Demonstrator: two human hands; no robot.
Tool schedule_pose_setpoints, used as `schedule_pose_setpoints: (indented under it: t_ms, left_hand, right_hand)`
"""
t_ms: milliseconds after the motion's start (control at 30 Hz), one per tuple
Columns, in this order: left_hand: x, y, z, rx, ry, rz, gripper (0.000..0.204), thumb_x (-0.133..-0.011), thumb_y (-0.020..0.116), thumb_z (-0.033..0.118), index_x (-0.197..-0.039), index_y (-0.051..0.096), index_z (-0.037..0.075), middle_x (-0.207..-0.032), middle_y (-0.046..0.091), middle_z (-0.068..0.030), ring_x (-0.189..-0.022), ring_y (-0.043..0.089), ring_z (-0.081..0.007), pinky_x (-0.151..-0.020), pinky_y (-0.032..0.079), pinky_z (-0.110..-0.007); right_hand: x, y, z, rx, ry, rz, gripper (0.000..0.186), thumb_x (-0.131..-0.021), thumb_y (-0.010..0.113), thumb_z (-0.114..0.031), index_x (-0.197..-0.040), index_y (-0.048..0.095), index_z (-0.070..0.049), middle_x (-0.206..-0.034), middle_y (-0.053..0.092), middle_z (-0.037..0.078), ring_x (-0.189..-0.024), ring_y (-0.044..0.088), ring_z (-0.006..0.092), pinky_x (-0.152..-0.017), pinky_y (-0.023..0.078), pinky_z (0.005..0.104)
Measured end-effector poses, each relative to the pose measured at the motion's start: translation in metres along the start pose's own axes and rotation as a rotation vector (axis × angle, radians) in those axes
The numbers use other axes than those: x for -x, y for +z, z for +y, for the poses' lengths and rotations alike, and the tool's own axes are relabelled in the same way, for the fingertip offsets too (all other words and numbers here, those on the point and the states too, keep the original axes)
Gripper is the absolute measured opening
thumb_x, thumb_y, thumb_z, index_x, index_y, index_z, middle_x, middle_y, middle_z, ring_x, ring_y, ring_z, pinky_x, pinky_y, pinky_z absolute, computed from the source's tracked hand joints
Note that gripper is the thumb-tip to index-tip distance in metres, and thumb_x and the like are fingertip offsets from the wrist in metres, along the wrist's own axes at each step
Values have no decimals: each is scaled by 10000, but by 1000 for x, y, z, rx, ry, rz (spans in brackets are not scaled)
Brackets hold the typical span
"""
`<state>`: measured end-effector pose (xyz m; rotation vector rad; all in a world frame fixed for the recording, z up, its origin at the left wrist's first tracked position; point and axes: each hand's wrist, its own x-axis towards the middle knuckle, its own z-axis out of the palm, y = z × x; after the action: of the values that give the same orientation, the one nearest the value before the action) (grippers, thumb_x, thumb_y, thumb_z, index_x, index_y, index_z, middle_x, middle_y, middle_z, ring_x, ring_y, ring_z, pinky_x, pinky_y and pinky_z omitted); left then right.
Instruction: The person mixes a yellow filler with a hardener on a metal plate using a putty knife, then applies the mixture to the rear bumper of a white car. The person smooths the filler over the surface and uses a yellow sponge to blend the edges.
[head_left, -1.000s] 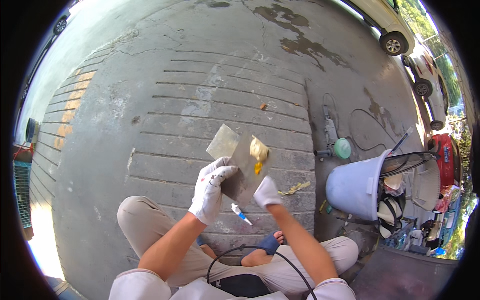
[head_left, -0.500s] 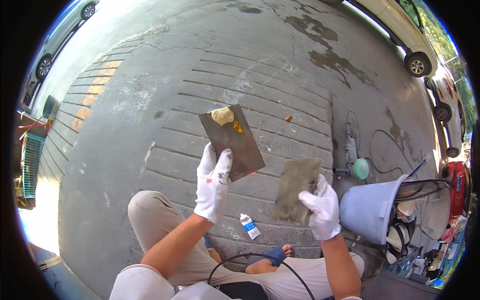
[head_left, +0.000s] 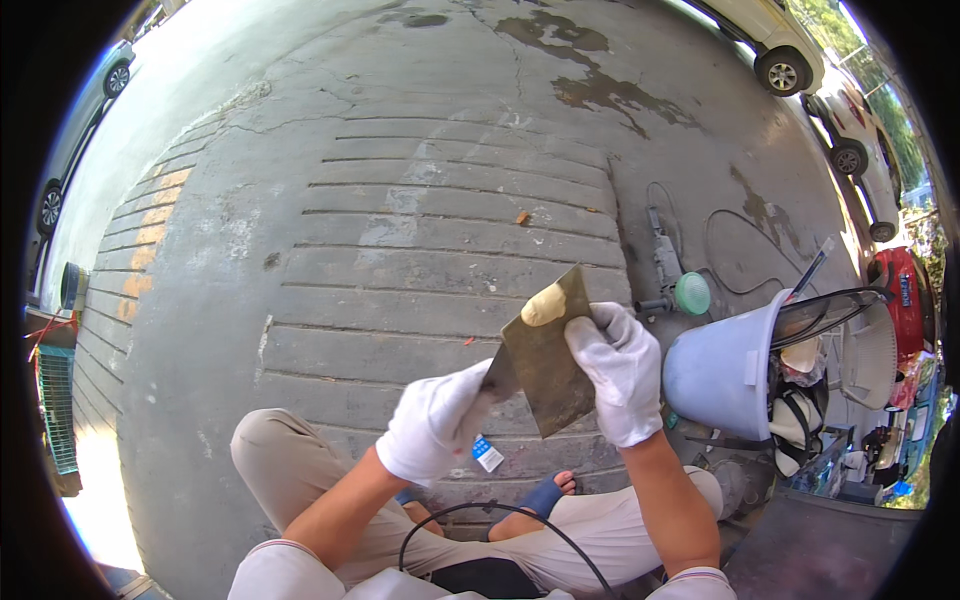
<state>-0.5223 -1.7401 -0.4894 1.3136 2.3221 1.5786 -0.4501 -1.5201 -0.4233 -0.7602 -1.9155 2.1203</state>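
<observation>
Thumb laid on the near face, the right hand in a white cloth glove pinches the right edge of a thin, olive-grey rectangular plate, its fingers folded inward. The plate is tilted, its upper end leaning away from the body, and a smooth, cream-coloured lump of paste sits on that end, up and to the left of the thumb. The left hand in a matching white glove is lower, back turned up, its fingers closed around a thin, dark grey plate seen at a steep slant; its thumb cannot be made out. The olive-grey plate covers much of the dark one, and whether the two touch cannot be told. Both bare forearms angle in from the lower edge toward each other.

Just right of the left hand, on the grooved grey concrete floor, lies a white-and-blue tube, partly hidden by that hand. Near the right hand, on its outer side, is a pale blue plastic bucket with assorted things at its mouth. Beyond that hand, farther from the body, rests a grey power tool with a round green pad. A black cable arches over the lap below both hands.
</observation>
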Motion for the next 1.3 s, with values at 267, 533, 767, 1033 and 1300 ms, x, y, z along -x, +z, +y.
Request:
schedule_pose_setpoints:
  t_ms: [267,533,767,1033,1300]
  left_hand:
    - [-8,-13,12,781,-693,2,340,-1106,592,170,-1372,626,-38,-1191,678,-32,-1093,583,-97,-998,474,-274]
    - [-11,-19,3,732,-673,311,265,-1098,609,111,-1312,659,-37,-1070,661,21,-960,553,-41,-892,461,-211]
    - [-10,1,-2,151,-298,284,283,-1026,629,-23,-1302,693,-9,-769,650,-40,-679,575,-43,-644,500,-235]
    - [-5,-3,0,769,-660,157,291,-1056,666,69,-1332,684,-23,-1066,728,-64,-984,628,-66,-886,511,-235]
    - [-7,-1,7,259,-381,239,301,-1030,651,-1,-1330,684,-3,-887,698,-13,-738,617,-62,-677,511,-240]
  right_hand:
    - [1,0,-1,-483,-146,-282,367,-959,670,24,-1325,694,40,-1329,705,118,-1166,694,183,-1058,542,344]
    - [-14,-15,-10,469,13,-334,535,-773,859,-64,-1296,757,-26,-1342,658,112,-1223,658,199,-1065,561,376]
    - [-8,8,0,1019,-634,-175,481,-772,915,-233,-1227,792,-139,-1300,663,144,-1155,672,334,-980,567,425]
    - [-13,-30,-10,373,-379,-344,488,-760,817,62,-1228,767,-68,-1332,629,136,-1234,641,260,-1066,518,354]
    - [-7,-2,-4,937,-684,-174,503,-683,947,-114,-1168,814,-100,-1236,661,123,-1101,686,278,-964,563,390]
